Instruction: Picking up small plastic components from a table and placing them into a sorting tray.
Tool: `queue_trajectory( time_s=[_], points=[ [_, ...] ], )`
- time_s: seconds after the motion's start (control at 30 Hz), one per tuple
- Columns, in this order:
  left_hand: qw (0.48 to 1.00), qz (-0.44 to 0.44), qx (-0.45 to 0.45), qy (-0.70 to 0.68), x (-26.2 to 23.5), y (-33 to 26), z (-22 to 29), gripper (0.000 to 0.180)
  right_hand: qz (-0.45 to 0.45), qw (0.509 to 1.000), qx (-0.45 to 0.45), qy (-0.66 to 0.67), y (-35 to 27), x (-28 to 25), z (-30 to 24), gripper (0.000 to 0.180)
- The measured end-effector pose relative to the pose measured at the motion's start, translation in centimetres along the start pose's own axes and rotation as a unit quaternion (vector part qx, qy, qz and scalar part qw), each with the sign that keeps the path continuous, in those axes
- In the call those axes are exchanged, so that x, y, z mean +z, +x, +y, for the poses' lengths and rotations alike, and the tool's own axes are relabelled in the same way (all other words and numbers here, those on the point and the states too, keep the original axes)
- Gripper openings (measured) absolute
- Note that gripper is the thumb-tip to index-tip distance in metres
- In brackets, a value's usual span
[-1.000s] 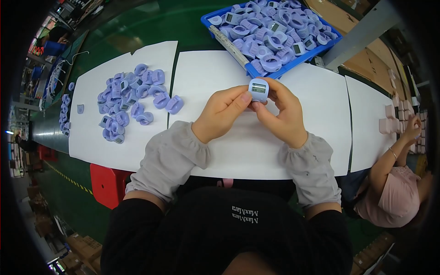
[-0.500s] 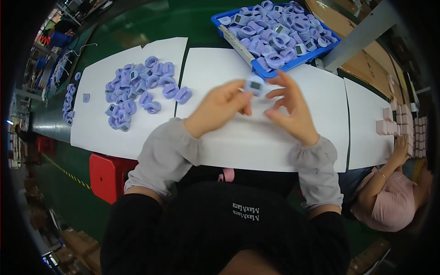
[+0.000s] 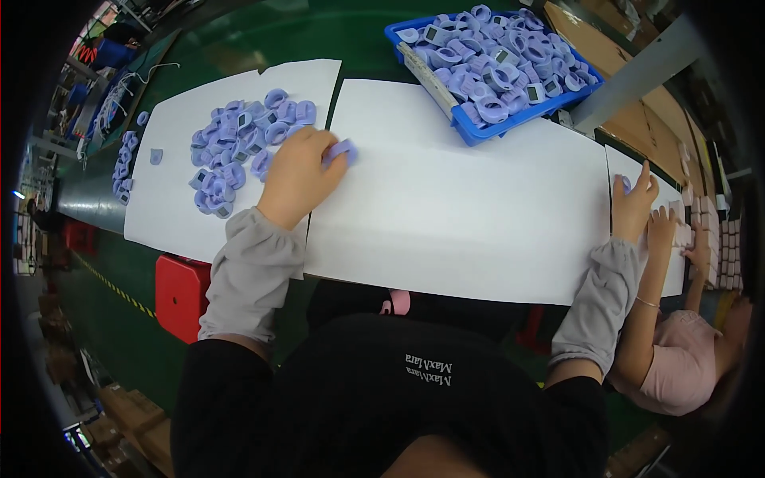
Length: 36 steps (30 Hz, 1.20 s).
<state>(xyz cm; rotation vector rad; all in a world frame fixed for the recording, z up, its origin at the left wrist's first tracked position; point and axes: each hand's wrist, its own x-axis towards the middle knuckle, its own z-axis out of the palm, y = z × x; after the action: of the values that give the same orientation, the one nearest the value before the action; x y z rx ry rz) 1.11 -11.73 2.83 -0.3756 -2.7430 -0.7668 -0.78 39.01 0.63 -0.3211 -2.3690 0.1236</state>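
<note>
At the right edge of the pile of small lavender ring-shaped devices, my left hand closes its thumb and fingers on one lavender device. Some devices in the pile show a small grey screen; my hand covers part of the pile. Far to the right, my right hand reaches over the right-hand white sheet with another lavender device at its thumb and fingers. That device is partly hidden by the hand.
A blue tray full of the same devices stands at the back. Beside my right arm, a co-worker's hand is near small pale pink boxes. A grey post rises at the back right; a red stool stands left.
My hands have moved apart. The right hand has gone far right with a device, and the left has gone left to the pile and taken hold of another. The co-worker's arm has shifted closer.
</note>
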Motion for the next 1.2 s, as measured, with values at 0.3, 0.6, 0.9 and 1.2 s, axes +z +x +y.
queue_trajectory(
  time_s=[0.3,0.6,0.9,1.2],
  points=[
    [0.845,-0.16,-0.009,-0.51,5.2,3.3,6.8,0.022,-0.332,0.73,-0.19,0.567,-3.6,-3.3,-21.1,0.042],
    [0.711,-0.196,-0.181,-0.651,6.9,3.1,7.2,0.031,-0.316,0.687,-0.206,0.621,-6.2,-0.9,-21.7,0.05],
    [0.674,-0.256,-0.08,-0.688,7.3,2.3,7.0,0.038,-0.313,0.714,-0.103,0.618,-7.0,-0.6,-21.5,0.052],
    [0.755,-0.204,0.002,-0.623,7.6,2.0,6.7,0.032,-0.36,0.673,-0.082,0.64,-6.6,-1.5,-21.2,0.054]
  ],
)
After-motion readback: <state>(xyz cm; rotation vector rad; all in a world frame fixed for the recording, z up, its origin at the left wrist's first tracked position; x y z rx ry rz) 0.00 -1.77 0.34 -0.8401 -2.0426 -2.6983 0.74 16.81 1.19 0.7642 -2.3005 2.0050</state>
